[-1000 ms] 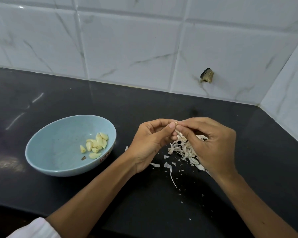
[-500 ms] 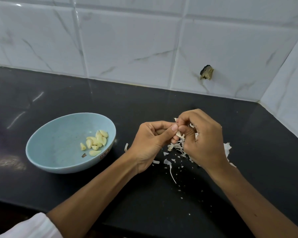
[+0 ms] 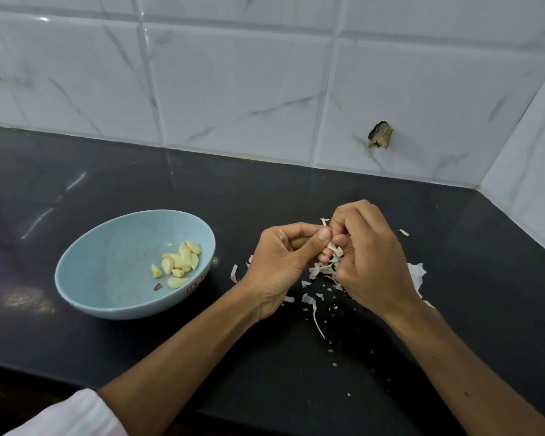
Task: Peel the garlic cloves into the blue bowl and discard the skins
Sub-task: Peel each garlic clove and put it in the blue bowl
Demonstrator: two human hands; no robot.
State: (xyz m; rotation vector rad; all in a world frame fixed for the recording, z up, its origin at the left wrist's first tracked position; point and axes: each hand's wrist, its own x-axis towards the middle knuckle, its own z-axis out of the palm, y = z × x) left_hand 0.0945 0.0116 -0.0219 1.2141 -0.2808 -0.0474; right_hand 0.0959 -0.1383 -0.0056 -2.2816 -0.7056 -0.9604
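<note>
A light blue bowl [image 3: 107, 278] sits on the black counter at the left, with several peeled garlic cloves [image 3: 178, 262] lying in its right side. To its right my left hand [image 3: 283, 265] and my right hand [image 3: 372, 256] meet above a heap of garlic skins [image 3: 323, 270]. Both pinch a small garlic clove [image 3: 332, 246] between their fingertips, mostly hidden by the fingers, with papery skin hanging from it. More skin scraps [image 3: 417, 273] lie behind my right hand.
The black counter [image 3: 296, 357] runs back to a white tiled wall, which turns a corner at the right. A dark chipped hole [image 3: 380, 139] marks one tile. Skin flakes [image 3: 315, 313] dot the counter in front of my hands. The counter's front edge is close at the lower left.
My right hand has curled lower and tighter over the clove, down toward the skin heap. My left hand keeps its grip in nearly the same place. The bowl has not moved.
</note>
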